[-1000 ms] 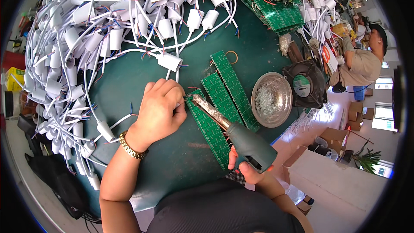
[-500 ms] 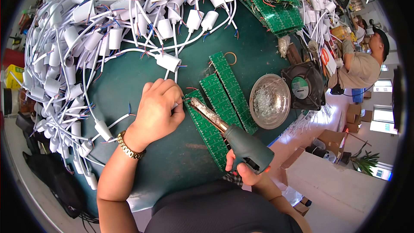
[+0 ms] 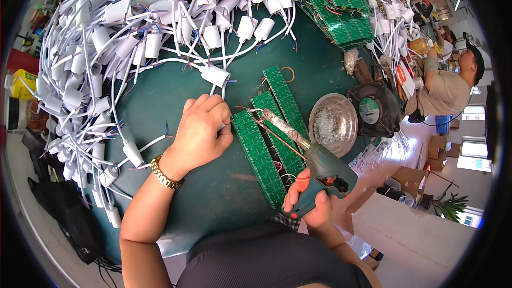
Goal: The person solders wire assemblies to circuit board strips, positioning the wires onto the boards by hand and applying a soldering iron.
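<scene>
- On the green table point(image 3: 176, 85), the nearest circuit board point(image 3: 258, 157) lay just right of the left hand point(image 3: 202, 130), its long axis running from far left to near right.
- The left hand was the nearer one to the board's far end, its fingers curled narrow beside that corner; whether a wire was pinched between them, I could not tell.
- The right hand point(image 3: 320, 213) was wrapped around the grip of a soldering gun point(image 3: 326, 166), close to the board's near end.
- From there the gun's metal barrel point(image 3: 285, 127) slanted away to the left, so its thin tip was over the board's far right edge, a short gap from the left fingers.
- Two more boards lay alongside to the right, roughly parallel; beyond them stood a round bowl point(image 3: 352, 128) of small clear bits and a black fan point(image 3: 389, 109).
- A white socket point(image 3: 215, 76) lay just past the left hand, its cable passing out of sight behind the knuckles.
- Hard to make out: whether the tip touched the board. The gun covered part of the middle board, and the socket pile point(image 3: 122, 48) was cut off at the top.
</scene>
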